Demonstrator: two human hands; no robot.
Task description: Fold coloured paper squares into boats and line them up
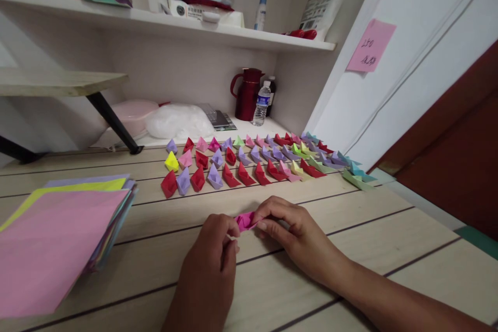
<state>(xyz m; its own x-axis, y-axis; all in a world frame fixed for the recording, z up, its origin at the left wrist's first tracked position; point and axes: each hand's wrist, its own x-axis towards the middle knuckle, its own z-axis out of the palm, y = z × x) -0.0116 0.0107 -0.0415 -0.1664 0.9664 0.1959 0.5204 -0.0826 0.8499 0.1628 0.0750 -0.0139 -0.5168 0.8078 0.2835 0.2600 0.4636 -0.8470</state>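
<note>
A small magenta paper boat point(245, 221) is held between my two hands, just above the wooden tabletop. My left hand point(218, 241) is closed at the boat's left end, its fingers curled and partly hiding that tip. The thumb and forefinger of my right hand point(286, 223) pinch the right end. Behind my hands stand rows of folded paper boats point(246, 174) in red, purple, pink, yellow, green and blue. To the left lies a stack of coloured paper point(58, 238), with a pink sheet on top.
At the back stand a dark red thermos jug point(249, 94) and a water bottle point(262, 104). A black-legged wooden stand point(112, 122) is at the left. A shelf point(249, 36) runs overhead. A pink note point(371, 45) is stuck on the right panel.
</note>
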